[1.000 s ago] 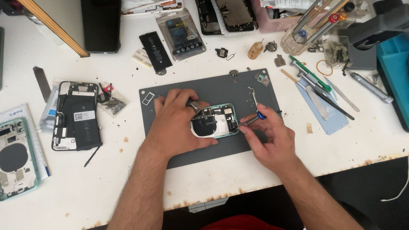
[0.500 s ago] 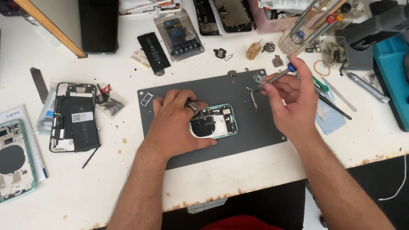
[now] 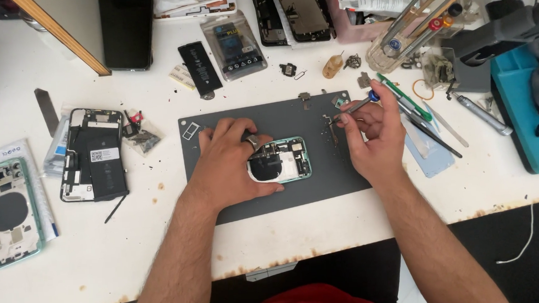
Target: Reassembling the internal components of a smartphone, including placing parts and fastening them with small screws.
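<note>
An opened green phone housing (image 3: 282, 160) lies on a dark grey work mat (image 3: 321, 186). My left hand (image 3: 229, 160) rests on its left end, fingers pressing it down. My right hand (image 3: 371, 133) hovers over the mat's right part and pinches a small screwdriver with a blue cap (image 3: 357, 107), its tip pointing left toward tiny parts on the mat (image 3: 331, 124).
A disassembled black phone (image 3: 92, 154) and a green back housing (image 3: 5, 211) lie at left. A black battery (image 3: 199, 61), a bagged battery (image 3: 234, 44), a jar of screwdrivers (image 3: 408, 30), tweezers (image 3: 430, 132) and a blue tray (image 3: 529, 110) surround the mat.
My right hand went from the phone housing up to the mat's top right corner, then came back a little lower, still holding the screwdriver. My left hand stayed on the housing.
</note>
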